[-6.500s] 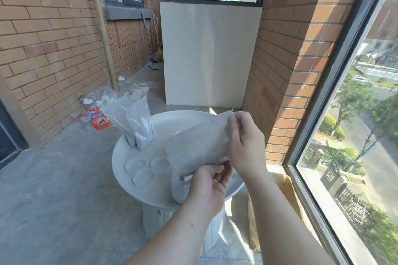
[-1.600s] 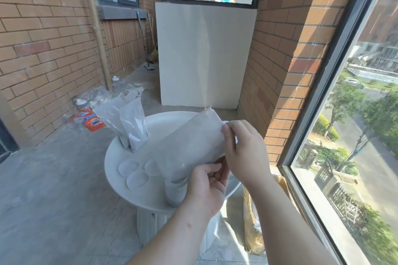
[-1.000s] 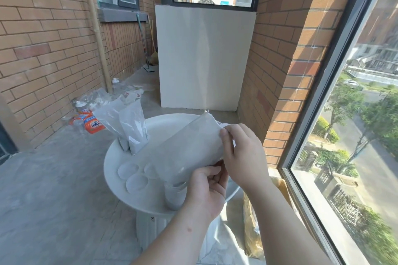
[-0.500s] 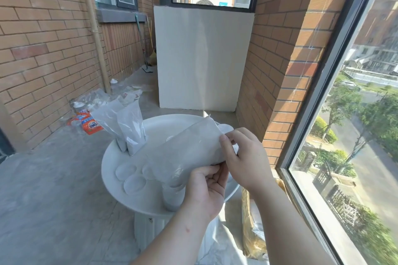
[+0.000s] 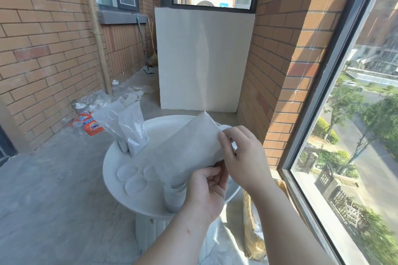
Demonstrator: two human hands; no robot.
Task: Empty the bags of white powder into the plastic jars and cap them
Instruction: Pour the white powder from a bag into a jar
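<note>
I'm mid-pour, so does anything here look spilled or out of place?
No spilled powder shows on the table under the bag. The one untidy spot is the floor by the brick wall: an orange packet among loose bottles and plastic.

Bag seemingly in jar on table, lids left

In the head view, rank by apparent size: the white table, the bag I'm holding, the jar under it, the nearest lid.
1. table
2. held bag
3. jar and nearest lid look about alike; the jar is partly hidden, so unranked.
</note>
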